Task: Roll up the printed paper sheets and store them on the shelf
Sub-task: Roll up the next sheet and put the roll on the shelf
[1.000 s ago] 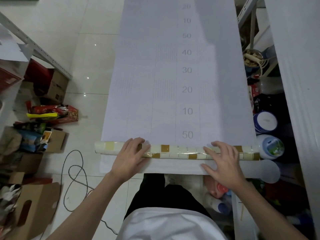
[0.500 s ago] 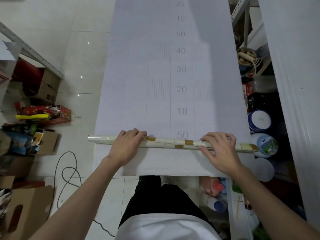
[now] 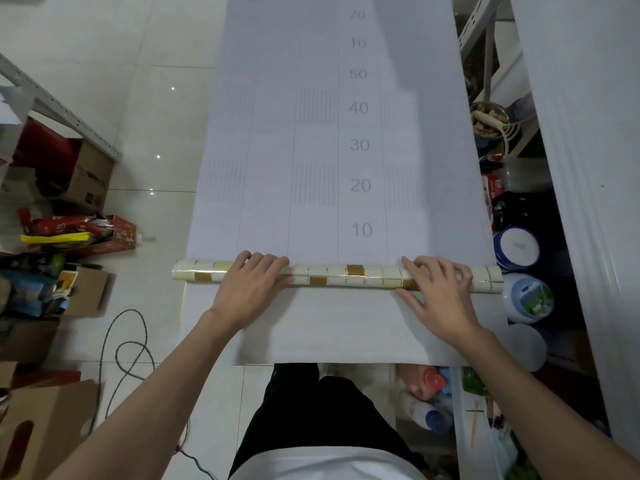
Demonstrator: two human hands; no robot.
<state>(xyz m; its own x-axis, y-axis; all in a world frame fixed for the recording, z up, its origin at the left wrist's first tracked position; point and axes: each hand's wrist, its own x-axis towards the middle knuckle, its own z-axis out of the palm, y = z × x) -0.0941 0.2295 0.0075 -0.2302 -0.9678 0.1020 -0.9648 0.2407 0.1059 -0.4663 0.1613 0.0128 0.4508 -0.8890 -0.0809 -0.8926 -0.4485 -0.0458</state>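
A long white printed paper sheet (image 3: 311, 150) with grey numbers and line blocks stretches away from me over the floor. Across its near part lies a cream roll with gold squares (image 3: 346, 277), running left to right. My left hand (image 3: 252, 282) rests palm-down on the roll's left half, fingers curled over its far side. My right hand (image 3: 440, 292) presses on the right half in the same way. The sheet's near end (image 3: 329, 334) lies flat between the roll and my legs.
Cardboard boxes and packets (image 3: 72, 237) crowd the left side, with a grey metal shelf frame (image 3: 62, 109) and a looped cable (image 3: 128, 344) on the tiles. On the right stand tubs and bottles (image 3: 526, 296), a bowl (image 3: 488, 123) and a white panel (image 3: 581, 168).
The roll has moved away from me along the sheet, past the printed 50, which is now covered. Both hands stayed on it and more flat sheet shows near my legs.
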